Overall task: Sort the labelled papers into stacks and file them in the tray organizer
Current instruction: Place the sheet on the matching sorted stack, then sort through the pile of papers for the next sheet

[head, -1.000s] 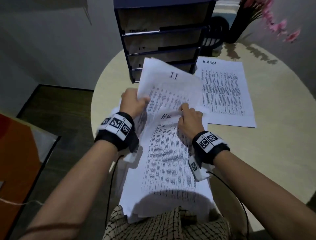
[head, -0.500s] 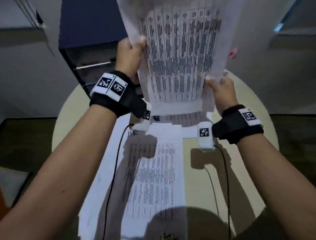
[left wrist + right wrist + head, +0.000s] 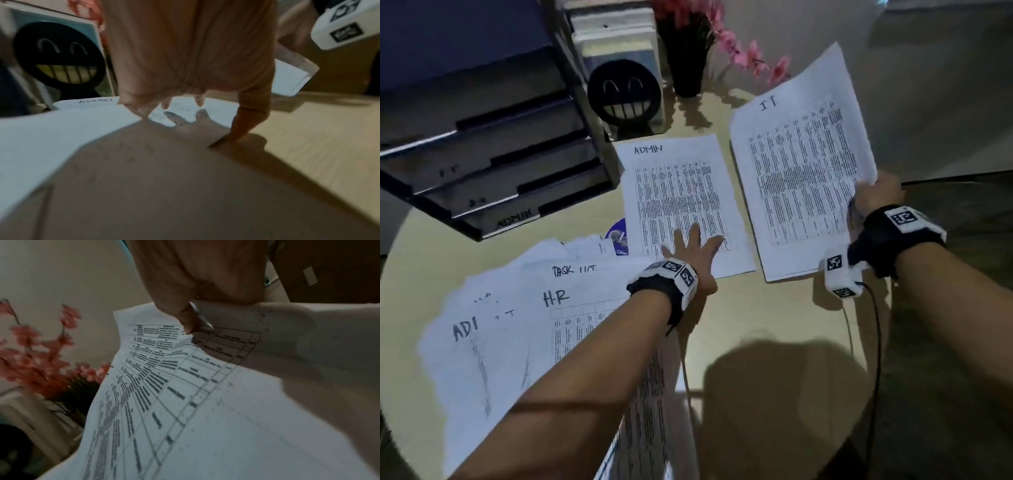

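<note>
My right hand (image 3: 878, 192) grips the right edge of a printed sheet marked IT (image 3: 801, 171), thumb on top (image 3: 185, 321), holding it slanted above the table's right side. My left hand (image 3: 693, 246) lies with fingers spread flat on the lower part of the ADMIN sheet (image 3: 671, 192), which rests on the table; in the left wrist view the fingertips (image 3: 240, 129) touch that ADMIN sheet (image 3: 94, 104). A loose fanned pile (image 3: 517, 325) with HR, TASK LIST and other labelled pages lies at the near left. The dark tray organizer (image 3: 482, 164) stands at the back left.
A black smiley-face ornament (image 3: 625, 92) and a dark vase of pink flowers (image 3: 688, 61) stand behind the ADMIN sheet. A round purple sticker or coaster (image 3: 618, 236) peeks out beside the pile. The round table's bare wood (image 3: 774, 325) shows between my arms. Wrist cables hang down.
The IT sheet, held up in both hands before, has come down to the right in my right hand alone. My left hand let go and now presses the ADMIN sheet.
</note>
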`<action>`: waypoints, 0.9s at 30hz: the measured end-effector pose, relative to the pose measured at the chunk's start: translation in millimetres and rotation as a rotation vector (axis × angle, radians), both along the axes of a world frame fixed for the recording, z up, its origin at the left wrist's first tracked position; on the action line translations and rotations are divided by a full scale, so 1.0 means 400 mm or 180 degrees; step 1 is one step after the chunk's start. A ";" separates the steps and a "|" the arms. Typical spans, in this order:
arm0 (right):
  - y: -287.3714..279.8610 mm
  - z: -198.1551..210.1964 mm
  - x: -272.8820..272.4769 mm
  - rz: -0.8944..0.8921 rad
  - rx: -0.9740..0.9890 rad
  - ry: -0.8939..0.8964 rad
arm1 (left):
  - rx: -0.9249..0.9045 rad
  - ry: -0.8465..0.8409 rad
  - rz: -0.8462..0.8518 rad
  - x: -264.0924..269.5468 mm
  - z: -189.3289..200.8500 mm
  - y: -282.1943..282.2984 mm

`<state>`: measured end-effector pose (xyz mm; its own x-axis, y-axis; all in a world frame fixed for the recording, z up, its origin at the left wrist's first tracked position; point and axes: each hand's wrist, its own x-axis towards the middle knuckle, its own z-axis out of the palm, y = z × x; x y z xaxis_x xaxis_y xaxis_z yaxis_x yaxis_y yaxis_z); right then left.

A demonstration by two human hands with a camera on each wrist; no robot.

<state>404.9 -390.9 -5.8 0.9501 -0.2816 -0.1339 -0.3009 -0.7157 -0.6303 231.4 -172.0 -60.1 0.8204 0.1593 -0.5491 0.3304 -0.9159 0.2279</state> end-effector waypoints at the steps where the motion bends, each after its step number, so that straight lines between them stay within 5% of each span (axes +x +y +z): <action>1: -0.005 -0.017 0.005 -0.0004 -0.0102 0.0121 | 0.0017 0.0020 0.0018 0.002 -0.006 0.006; 10: 0.061 -0.100 0.068 0.0621 -0.0543 0.0743 | -0.0107 0.0068 0.0108 0.013 0.001 0.053; 18: 0.142 -0.087 0.013 0.0471 -0.1045 0.0355 | -0.0647 -0.0833 0.0915 -0.077 0.109 0.185; 23: 0.296 -0.061 -0.165 0.1684 -0.0206 0.0097 | -0.0075 -0.0310 0.1182 -0.246 0.131 0.344; 27: 0.439 -0.062 -0.388 0.3203 0.0345 0.0553 | 0.0046 0.0164 0.1190 -0.360 0.122 0.397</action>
